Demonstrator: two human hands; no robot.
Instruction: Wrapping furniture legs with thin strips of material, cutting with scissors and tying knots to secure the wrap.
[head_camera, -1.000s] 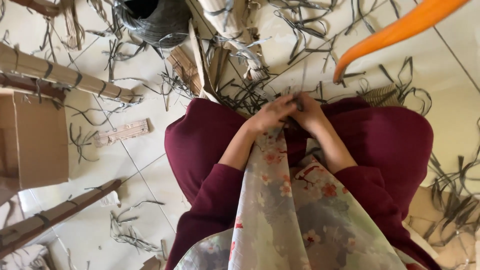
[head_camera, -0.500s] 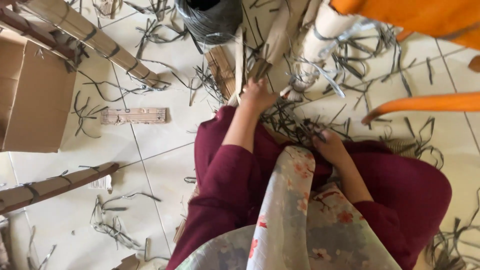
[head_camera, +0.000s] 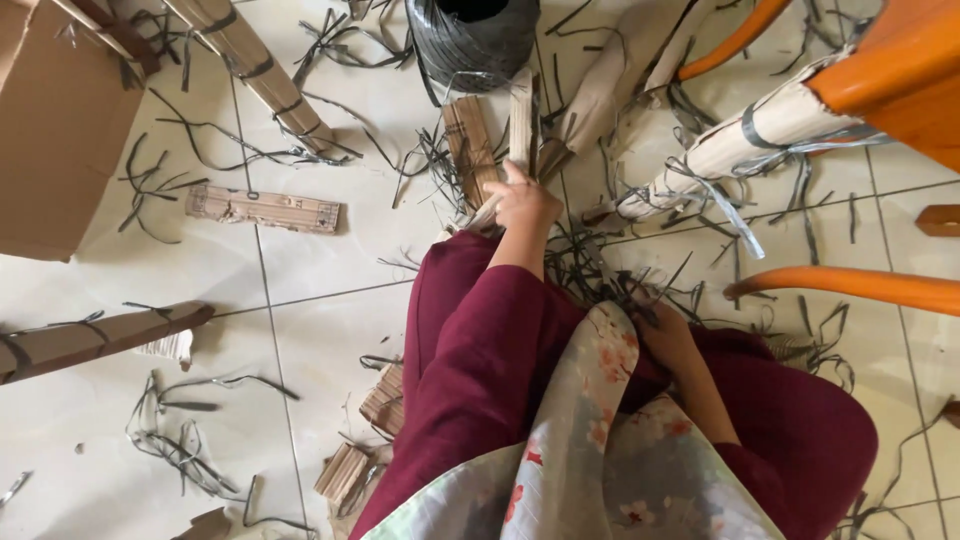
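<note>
I sit on a tiled floor in a maroon garment with a floral scarf hanging in front of me. My left hand reaches forward and closes on the near end of a narrow folded cardboard strip, which stands beside a brown corrugated piece. My right hand lies low on my lap, its fingers buried in a tangle of dark plastic strap offcuts. The scarf hides part of that hand, so its grip is unclear.
A black strap spool stands just beyond the strips. An orange chair with a paper-wrapped leg fills the right. A cardboard box, strapped cardboard bars and a flat cardboard piece lie left.
Both hands were together at my lap. My left hand has since stretched forward to the cardboard strip, while the right stayed at the straps. My head tilted, shifting the view.
</note>
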